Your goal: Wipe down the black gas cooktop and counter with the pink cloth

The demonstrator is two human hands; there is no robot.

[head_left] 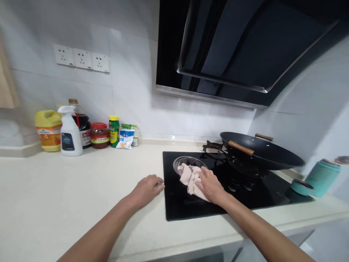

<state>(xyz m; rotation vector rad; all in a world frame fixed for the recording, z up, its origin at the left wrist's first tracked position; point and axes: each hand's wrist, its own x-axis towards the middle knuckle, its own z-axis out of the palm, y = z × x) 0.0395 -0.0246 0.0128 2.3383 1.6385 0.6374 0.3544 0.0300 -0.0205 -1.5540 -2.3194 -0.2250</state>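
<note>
A pale pink cloth (192,181) lies bunched on the left part of the black glass gas stove (177,209), against the near edge of a round metal burner (178,164). My right hand (212,185) grips the cloth from its right side and presses it onto the glass; part of the cloth is hidden under the fingers. On the pale countertop (131,233), right by the stove's left edge, my left hand (148,190) rests with fingers loosely bent, thumb apart, and nothing in it.
A black wok (264,151) with wooden handles sits on the right burner. Beyond the stove's right end stand a turquoise jar (323,177) and a small turquoise cup (302,187). A spray bottle (70,133), yellow jug (49,131) and several condiments line the wall. Overhead hangs a range hood (218,47).
</note>
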